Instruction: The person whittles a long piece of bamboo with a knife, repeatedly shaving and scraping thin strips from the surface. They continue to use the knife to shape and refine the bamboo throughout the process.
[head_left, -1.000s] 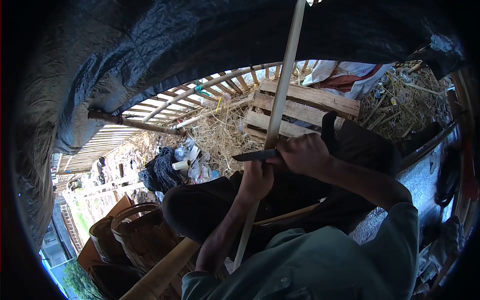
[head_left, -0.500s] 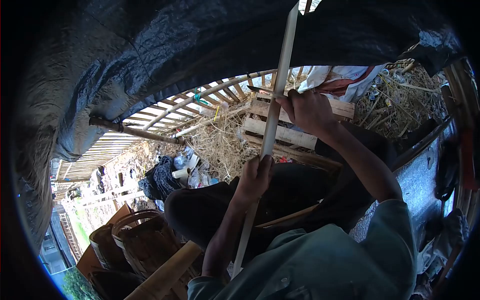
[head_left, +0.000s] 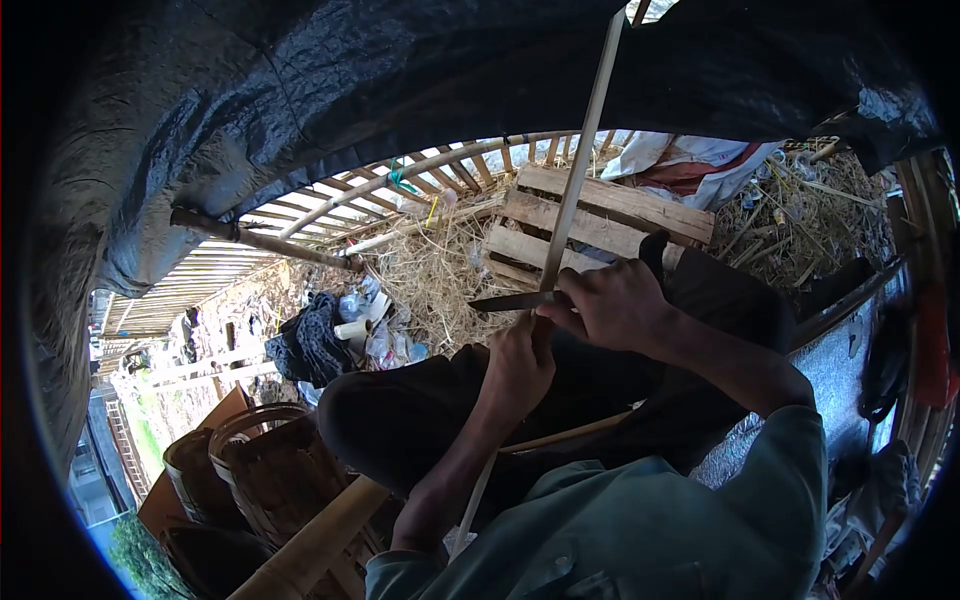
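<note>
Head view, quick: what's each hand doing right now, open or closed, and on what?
Left hand: closed, holding the pale strip.
Right hand: closed, holding the knife, its blade pointing left.

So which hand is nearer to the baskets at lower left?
Left. The left hand grips the pale strip, up and right of the baskets in the view; the right hand, with the knife, is farther off that way.

Makeshift open-air workshop, prob. rural: blk tarp (head_left: 450, 70) at 12 o'clock, slatted fence (head_left: 350, 199) at 10, straw (head_left: 425, 275) nr it, basket-like containers (head_left: 270, 475) at 8, wooden pallet (head_left: 565, 240) btwn 1 & 2.
</note>
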